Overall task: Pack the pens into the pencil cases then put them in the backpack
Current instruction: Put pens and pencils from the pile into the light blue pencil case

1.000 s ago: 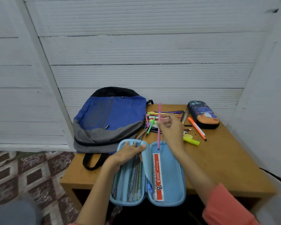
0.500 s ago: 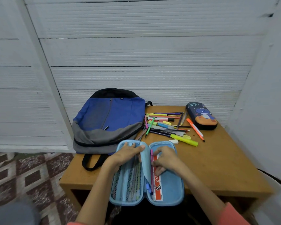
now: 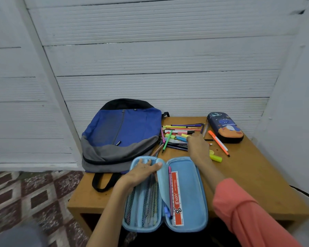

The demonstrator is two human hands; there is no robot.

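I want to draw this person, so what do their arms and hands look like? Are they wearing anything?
Both hands are bare: no gloves, rings or watch that I can see. Behind the right hand, the arm wears a wrinkled coral-pink long sleeve that stops partway along the forearm. Behind the left hand, the arm shows no sleeve down to the picture's edge.

One wide head-worn camera looks forward and down, close over the table (image 3: 268, 179), edges seemingly warped.

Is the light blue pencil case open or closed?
Open. The light blue pencil case lies spread flat in two halves, with a pink pen and a red ruler visible inside.
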